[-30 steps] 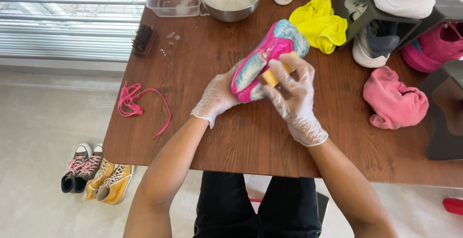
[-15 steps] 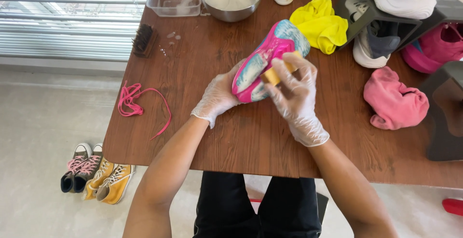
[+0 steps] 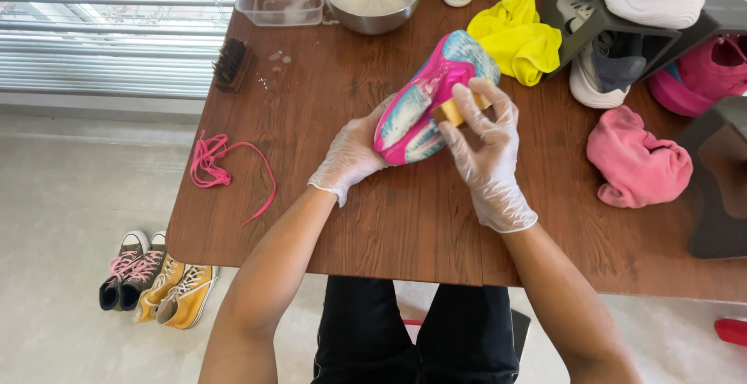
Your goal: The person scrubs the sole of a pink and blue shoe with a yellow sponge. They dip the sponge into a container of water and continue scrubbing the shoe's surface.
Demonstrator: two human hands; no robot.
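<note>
Pink shoe (image 3: 424, 100) sits mid-table, soapy; left hand (image 3: 350, 158) grips its heel end; right hand (image 3: 486, 147) pinches a tan sponge (image 3: 455, 110) against its side; scrubbing looks underway; next rub probably needs a steady hold.

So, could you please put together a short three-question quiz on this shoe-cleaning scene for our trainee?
1. True or false: the left hand holds the pink shoe.
2. What does the right hand press against the shoe: A a brush, B a yellow sponge, C a lace?
3. Which loose thing lies near the table's left edge?

Key: 1 true. 2 B. 3 the pink lace.
</note>
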